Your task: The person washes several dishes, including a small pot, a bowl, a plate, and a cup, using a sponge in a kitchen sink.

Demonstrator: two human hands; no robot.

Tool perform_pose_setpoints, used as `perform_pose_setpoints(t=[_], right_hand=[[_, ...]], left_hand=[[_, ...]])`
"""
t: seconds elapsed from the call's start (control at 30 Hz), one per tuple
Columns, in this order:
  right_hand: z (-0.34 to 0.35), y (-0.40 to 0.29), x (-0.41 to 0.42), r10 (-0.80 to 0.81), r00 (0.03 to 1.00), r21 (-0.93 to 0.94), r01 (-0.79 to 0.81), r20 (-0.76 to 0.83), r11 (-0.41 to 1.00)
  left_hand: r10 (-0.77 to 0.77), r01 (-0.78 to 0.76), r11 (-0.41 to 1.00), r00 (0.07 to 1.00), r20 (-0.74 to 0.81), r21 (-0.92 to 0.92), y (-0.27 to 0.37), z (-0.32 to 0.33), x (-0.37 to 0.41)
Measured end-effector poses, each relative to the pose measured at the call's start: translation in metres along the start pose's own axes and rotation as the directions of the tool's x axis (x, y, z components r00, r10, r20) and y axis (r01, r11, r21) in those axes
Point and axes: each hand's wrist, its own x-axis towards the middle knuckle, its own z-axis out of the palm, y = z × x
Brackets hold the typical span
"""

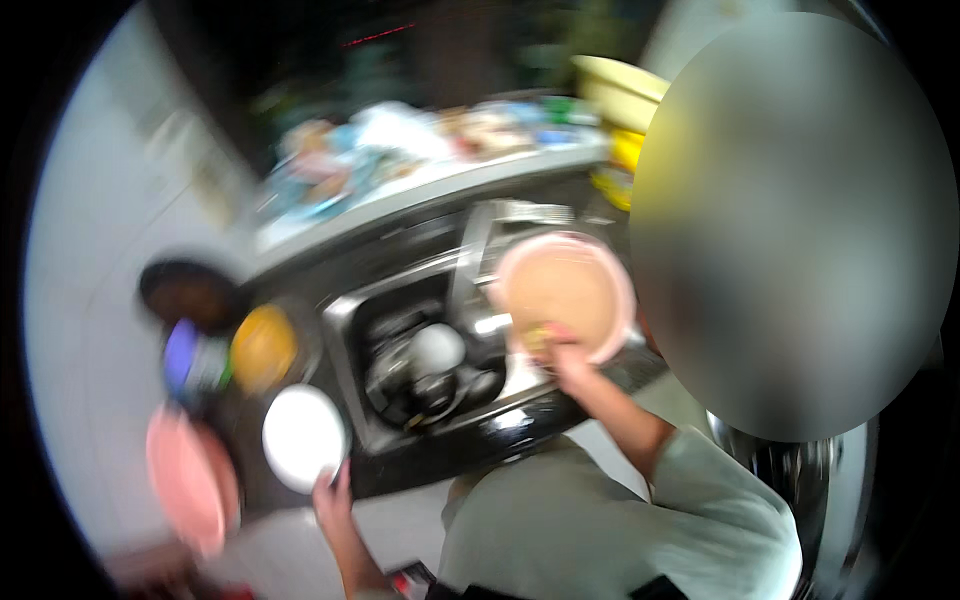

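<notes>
My left hand (pixel 332 495) grips the near edge of a white plate (pixel 304 439) over the dark counter, left of the sink. A pink basin (pixel 622 300) with cloudy, tan-coloured liquid stands to the right of the sink bowl. At its near left rim is my right hand (pixel 564 352), closed on something yellowish, perhaps a sponge; blur hides its exact shape. In the metal sink (pixel 349 390) lie a white bowl (pixel 437 349) and several dark or shiny dishes, too blurred to name singly.
Left of the plate stand a pink basin (pixel 187 480), a yellow-orange round item (pixel 264 349), a purple container (pixel 180 356) and a dark pan (pixel 191 292). Bags and packets crowd the sill (pixel 450 176) behind. Yellow tubs (pixel 619 90) are at back right. A large blurred oval hides the right side.
</notes>
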Motion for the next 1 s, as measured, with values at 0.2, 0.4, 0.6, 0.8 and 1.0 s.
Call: perform_pose_setpoints(t=[0.2, 0.4, 0.6, 0.8, 1.0], right_hand=[[0.020, -0.050, -0.049, 0.027, 0.998, 0.105, -0.020, -0.061, 0.994], [-0.031, -0.085, -0.083, -0.021, 0.999, 0.396, 0.033, -0.035, 0.918], [-0.123, -0.134, -0.104, -0.135, 0.987, 0.448, 0.162, -0.091, 0.879], [-0.205, -0.137, -0.058, -0.298, 0.909, 0.321, 0.386, -0.290, 0.865], [-0.248, -0.092, -0.013, -0.177, 0.924, 0.331, 0.294, -0.340, 0.897]], left_hand=[[0.246, -0.253, 0.952, 0.967, 0.064, 0.171, -0.147, -0.051, 0.051], [-0.541, 0.392, 0.264, 0.817, 0.201, -0.882, -0.061, -0.001, 0.048], [-0.279, 0.394, 0.712, 0.918, 0.281, -0.581, 0.171, 0.199, -0.043], [0.478, -0.350, 0.878, 0.679, 0.557, -0.327, 0.362, 0.401, -0.127], [0.195, -0.007, 0.980, 0.246, 0.949, -0.199, 0.424, 0.611, -0.264]])
